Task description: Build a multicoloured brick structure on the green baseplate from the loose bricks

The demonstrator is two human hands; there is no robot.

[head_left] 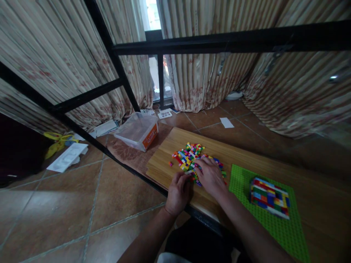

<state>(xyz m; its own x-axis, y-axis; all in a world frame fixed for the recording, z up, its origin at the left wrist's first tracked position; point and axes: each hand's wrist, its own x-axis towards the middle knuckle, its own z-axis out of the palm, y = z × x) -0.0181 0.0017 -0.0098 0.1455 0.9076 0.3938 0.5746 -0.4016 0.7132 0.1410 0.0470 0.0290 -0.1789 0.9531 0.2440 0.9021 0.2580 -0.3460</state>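
A pile of small coloured bricks (189,155) lies on the wooden table (167,149). My right hand (210,176) rests palm down on the near side of the pile, fingers spread over the bricks. My left hand (178,193) sits beside it at the table's front edge, fingers curled in, knuckles up; whatever is inside them is hidden. To the right, a green baseplate (282,230) carries a built block of multicoloured bricks (270,197).
A clear plastic box with an orange label (138,131) stands at the table's far left on a brown cloth. Black metal bars (227,41) cross in front of striped curtains. Papers and a white tray (67,157) lie on the tiled floor at left.
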